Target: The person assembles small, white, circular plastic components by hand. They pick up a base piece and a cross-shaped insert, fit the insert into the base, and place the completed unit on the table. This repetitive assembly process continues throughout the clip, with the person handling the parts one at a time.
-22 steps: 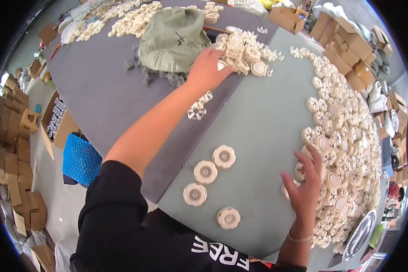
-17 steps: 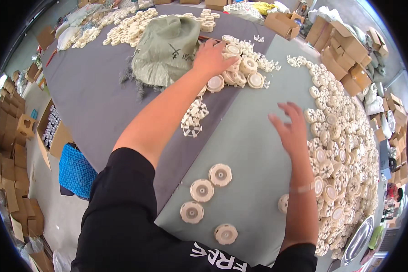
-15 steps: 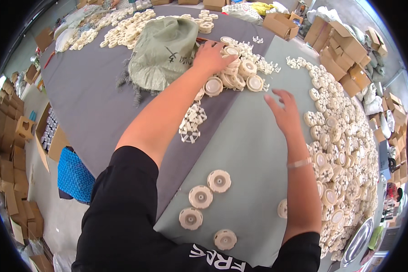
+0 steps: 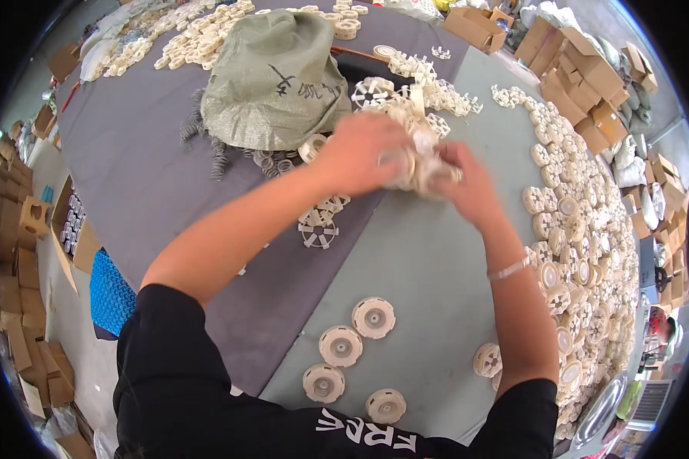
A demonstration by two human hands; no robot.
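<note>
While both forearms are reaching across the grey-green table (image 4: 436, 283), the left hand (image 4: 360, 157) and right hand (image 4: 467, 183) are closing together around a blurred cluster of cream plastic wheel parts (image 4: 417, 157), just right of the green woven sack (image 4: 275, 76), with four finished wheels (image 4: 352, 344) lying near.

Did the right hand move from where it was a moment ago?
Yes. The right hand left the heap of cream discs at the table's right side and went up and left to meet the left hand near the green sack.
</note>
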